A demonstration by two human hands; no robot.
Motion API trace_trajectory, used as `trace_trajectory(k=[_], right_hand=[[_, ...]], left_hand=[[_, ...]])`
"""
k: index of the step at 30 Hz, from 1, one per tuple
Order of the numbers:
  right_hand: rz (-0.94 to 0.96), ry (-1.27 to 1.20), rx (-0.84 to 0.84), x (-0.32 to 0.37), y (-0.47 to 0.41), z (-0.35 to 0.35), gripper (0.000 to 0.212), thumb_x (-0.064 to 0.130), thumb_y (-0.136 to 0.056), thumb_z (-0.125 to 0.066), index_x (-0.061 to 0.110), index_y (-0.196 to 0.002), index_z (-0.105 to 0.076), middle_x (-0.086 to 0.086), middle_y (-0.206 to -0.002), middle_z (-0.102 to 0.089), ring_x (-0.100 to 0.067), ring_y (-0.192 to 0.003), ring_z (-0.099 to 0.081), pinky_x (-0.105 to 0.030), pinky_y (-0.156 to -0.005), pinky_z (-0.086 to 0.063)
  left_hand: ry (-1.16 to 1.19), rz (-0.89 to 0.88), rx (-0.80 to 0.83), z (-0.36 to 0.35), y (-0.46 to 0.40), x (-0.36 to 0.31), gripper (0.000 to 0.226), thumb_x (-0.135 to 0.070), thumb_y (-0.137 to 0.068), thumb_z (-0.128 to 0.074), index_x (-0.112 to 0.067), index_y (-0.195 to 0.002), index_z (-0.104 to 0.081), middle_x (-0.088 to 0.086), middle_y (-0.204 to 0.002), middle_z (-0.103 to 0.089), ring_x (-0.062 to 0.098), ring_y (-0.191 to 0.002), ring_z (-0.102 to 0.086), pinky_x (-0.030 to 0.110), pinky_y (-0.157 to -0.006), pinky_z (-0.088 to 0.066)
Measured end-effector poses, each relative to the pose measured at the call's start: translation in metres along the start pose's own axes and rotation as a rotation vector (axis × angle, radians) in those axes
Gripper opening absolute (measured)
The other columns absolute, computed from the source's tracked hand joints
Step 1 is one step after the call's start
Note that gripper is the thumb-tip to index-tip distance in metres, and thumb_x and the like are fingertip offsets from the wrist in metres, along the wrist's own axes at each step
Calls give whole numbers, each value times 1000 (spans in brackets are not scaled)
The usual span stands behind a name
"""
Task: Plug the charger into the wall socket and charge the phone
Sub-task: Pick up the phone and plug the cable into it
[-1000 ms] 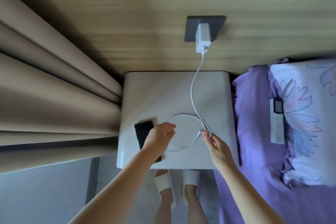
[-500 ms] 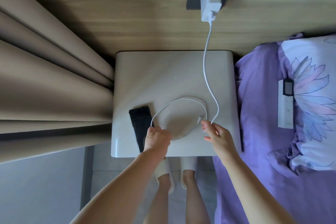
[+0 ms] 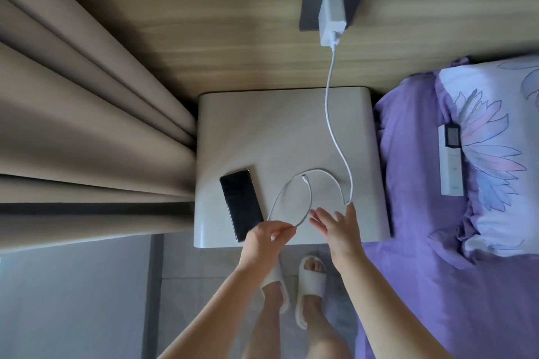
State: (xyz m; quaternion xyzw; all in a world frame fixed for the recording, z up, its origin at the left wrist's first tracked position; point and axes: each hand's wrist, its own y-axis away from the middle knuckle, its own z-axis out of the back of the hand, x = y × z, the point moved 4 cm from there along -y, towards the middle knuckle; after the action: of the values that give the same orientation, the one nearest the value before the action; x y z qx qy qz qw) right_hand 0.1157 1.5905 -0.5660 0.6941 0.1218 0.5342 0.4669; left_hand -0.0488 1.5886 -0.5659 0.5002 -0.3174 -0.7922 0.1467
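A white charger (image 3: pixel 332 18) sits plugged into the dark wall socket (image 3: pixel 335 3) above a white bedside table (image 3: pixel 262 125). Its white cable (image 3: pixel 331 114) hangs down and loops on the tabletop, with the free plug end (image 3: pixel 305 178) lying inside the loop. The black phone (image 3: pixel 241 204) lies screen up at the table's front left, with nothing plugged into it. My left hand (image 3: pixel 267 237) pinches the cable loop at the front edge. Just right of it, my right hand (image 3: pixel 338 226) is spread open, its fingertips touching the cable's bend.
Beige curtains (image 3: pixel 87 125) hang at the left. A bed with purple sheets (image 3: pixel 414 183) and a flowered pillow (image 3: pixel 495 140) lies at the right, with a white remote (image 3: pixel 450 163) on it. Slippered feet (image 3: pixel 294 285) stand on the floor below the table.
My right hand has let go of the cable and opened. My left hand has shifted toward the front edge, pinching the loop. The plug end now lies free inside the loop.
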Motion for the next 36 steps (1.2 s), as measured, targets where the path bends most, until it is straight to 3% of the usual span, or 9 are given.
trace_trajectory(k=[3, 8, 10, 15, 24, 27, 30, 33, 36], right_hand=[[-129, -242, 65, -4, 11, -8, 58, 10, -93, -55, 12, -141, -23, -23, -110, -63, -20, -80, -74, -35, -81, -57], [-141, -145, 138, -1, 22, -19, 10, 22, -90, -61, 13, -88, -66, 0, -65, -61, -5, -42, -51, -18, -45, -47], [-105, -107, 157, 4, 21, -19, 7, 16, -88, -63, 12, -84, -67, 2, -55, -51, -6, -40, -43, -18, -45, -43], [-84, -24, 204, 8, 21, -10, 12, 10, -90, -59, 12, -83, -68, 0, -64, -64, -7, -44, -49, -18, -47, -46], [-117, 21, 259, 1, 20, -1, 19, 0, -89, -54, 9, -86, -70, -1, -60, -70, -7, -39, -44, -16, -38, -30], [-114, 117, 303, 0, 22, 3, 14, 9, -90, -57, 9, -82, -68, 3, -51, -52, -6, -38, -29, -17, -38, -19], [-70, 188, 335, 3, 30, 5, 20, 27, -91, -60, 12, -89, -73, 9, -45, -31, -6, -38, -20, -17, -38, -16], [-28, 187, 327, 11, 44, 6, 17, 17, -89, -61, 6, -88, -74, 5, -47, -45, -7, -39, -32, -18, -41, -26], [16, 364, 288, 17, 63, 8, 22, 19, -85, -66, 4, -69, -64, -1, -51, -42, -11, -43, -32, -15, -42, -25]], left_hand=[[60, 38, -13, -4, 13, 4, 12, -28, -79, -72, -38, -72, -73, -24, -69, -69, -9, -72, -64, 13, -71, -49], [179, 120, -52, -12, 24, 14, 6, -28, -74, -76, -32, -77, -75, -4, -88, -71, 11, -85, -69, 40, -88, -55], [143, 124, -136, -7, 20, 17, 24, -39, -70, -78, -37, -92, -69, -10, -103, -62, -1, -94, -62, 31, -91, -53], [89, 289, -428, 21, -9, 27, 65, -47, -78, -68, -19, -132, -48, 7, -130, -48, 25, -122, -45, 44, -106, -38], [-240, 664, -479, 38, -48, 44, 73, -48, -70, -75, -8, -118, -38, 17, -124, -50, 34, -117, -48, 44, -93, -45], [-233, 644, -416, 42, -50, 46, 66, -50, -71, -73, -9, -115, -45, 13, -111, -54, 31, -100, -55, 41, -85, -51], [-15, 544, -377, 35, -46, 39, 47, -35, -83, -66, -4, -114, -50, 17, -110, -61, 28, -85, -54, 38, -73, -50], [449, 579, -353, 21, -29, 29, 38, -22, -86, -64, 1, -114, -52, 21, -109, -63, 35, -92, -61, 46, -79, -55], [993, 610, -296, 6, -2, 5, 17, -9, -88, -62, 5, -95, -56, 22, -88, -64, 34, -75, -65, 40, -51, -58]])
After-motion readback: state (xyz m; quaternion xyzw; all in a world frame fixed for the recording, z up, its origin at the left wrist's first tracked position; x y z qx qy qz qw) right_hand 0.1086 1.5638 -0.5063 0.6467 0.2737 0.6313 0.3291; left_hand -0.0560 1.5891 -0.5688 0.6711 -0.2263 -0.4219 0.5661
